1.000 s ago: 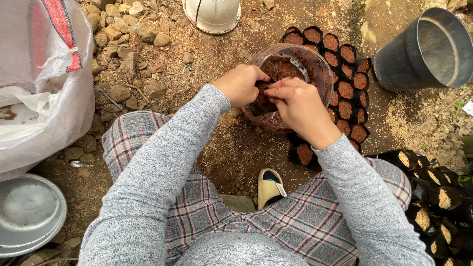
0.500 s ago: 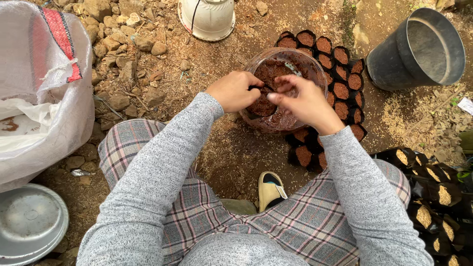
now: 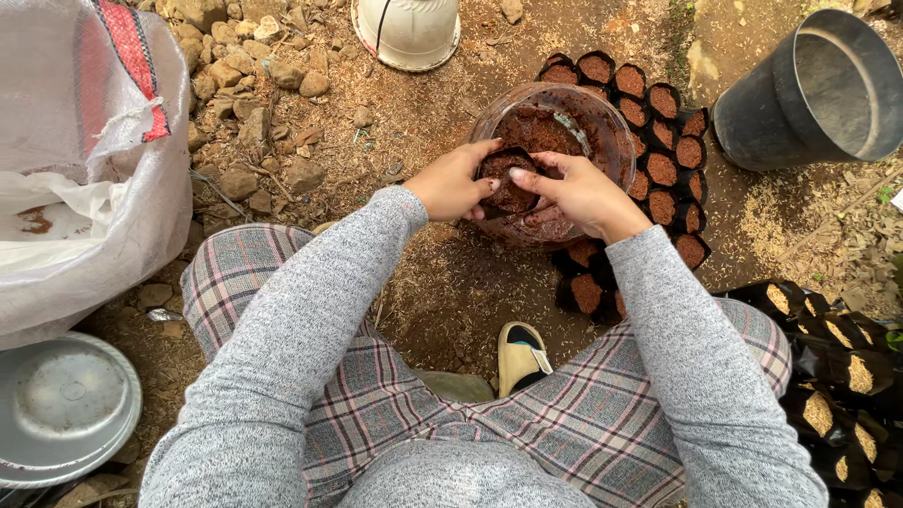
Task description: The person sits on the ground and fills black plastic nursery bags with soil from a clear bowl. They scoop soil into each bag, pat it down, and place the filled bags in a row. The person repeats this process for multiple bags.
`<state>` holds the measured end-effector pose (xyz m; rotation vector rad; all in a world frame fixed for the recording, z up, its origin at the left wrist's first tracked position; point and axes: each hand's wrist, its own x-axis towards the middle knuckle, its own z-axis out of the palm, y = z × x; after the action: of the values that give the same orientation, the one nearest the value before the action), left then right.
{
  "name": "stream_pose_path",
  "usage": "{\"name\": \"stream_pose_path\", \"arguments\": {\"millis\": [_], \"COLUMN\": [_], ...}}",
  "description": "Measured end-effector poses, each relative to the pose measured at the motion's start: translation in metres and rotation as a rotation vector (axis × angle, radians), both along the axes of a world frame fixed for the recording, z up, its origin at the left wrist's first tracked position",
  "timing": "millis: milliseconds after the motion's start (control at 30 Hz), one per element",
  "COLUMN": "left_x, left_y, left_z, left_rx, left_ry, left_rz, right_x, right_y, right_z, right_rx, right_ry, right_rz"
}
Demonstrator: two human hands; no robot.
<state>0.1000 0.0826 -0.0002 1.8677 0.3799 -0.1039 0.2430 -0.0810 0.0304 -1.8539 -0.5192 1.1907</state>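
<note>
An outdoor plant nursery: bare stony ground, rows of soil-filled seedling bags

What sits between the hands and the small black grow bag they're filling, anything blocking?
Nothing visible does. The left hand and right hand both grip the small black bag directly, over the clear bowl of brown soil. The filled bags stand beyond the bowl, apart.

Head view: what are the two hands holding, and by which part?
Both the left hand and right hand hold a small black bag of soil by its rim, on opposite sides, over the clear bowl.
</note>
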Motion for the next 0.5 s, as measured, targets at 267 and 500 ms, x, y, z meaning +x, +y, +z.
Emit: {"name": "stream_pose_path", "arguments": {"millis": [267, 500], "left_x": [0.005, 0.010], "left_y": [-0.003, -0.005], "left_z": [0.015, 0.013], "left_rx": [-0.161, -0.136], "left_ry": [0.103, 0.084], "left_rz": [0.046, 0.038], "right_x": [-0.003, -0.025], "right_y": [0.003, -0.005], "right_z": [-0.013, 0.010], "right_rx": [-0.011, -0.067], "right_ry": [-0.345, -0.096], "right_rz": [0.080, 0.011]}}
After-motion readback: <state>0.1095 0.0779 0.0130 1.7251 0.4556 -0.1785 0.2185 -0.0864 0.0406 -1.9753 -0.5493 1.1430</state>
